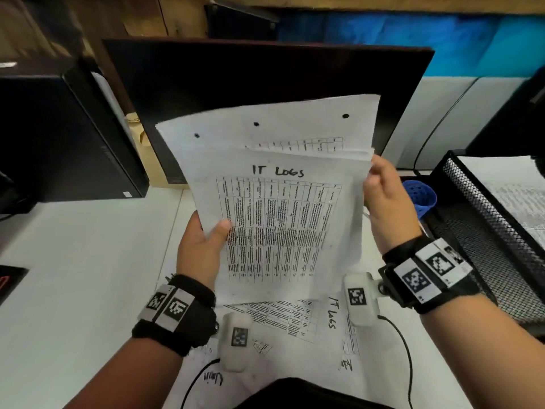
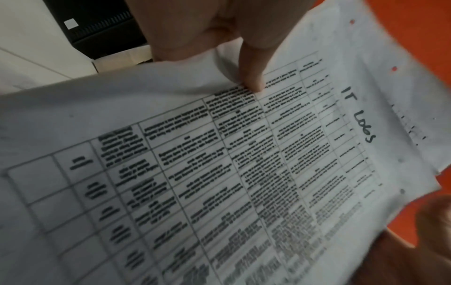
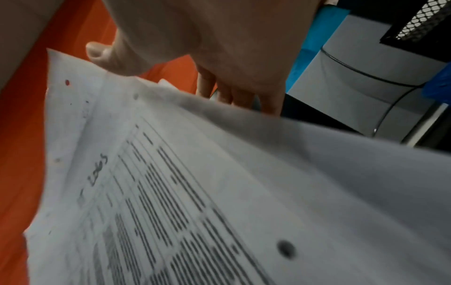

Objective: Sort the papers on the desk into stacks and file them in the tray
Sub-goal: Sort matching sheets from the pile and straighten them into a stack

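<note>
- Fingers: left hand grips the sheaf at its left edge, thumb pressed on the printed table, other fingers hidden behind the paper. Right hand pinches the sheaf's upper right edge, thumb on the front, fingers behind.
- Sheaf: held in the air above the desk, tilted up in front of a dark monitor.
- Surroundings: black mesh tray at right, with printed paper already in it; blue perforated cup between right hand and tray; dark computer case at left.
- In the way: the raised sheaf covers the lower part of the monitor and the desk behind it.
- More papers lie flat on the desk under the wrists, one lettered "IT LOGS".
- Sheaf's look: white sheets, front one handwritten "IT LOGS" over a dense printed grid; back sheet stands higher, with punched holes along its top edge. Sheets fanned, edges not squared, slightly creased.
</note>
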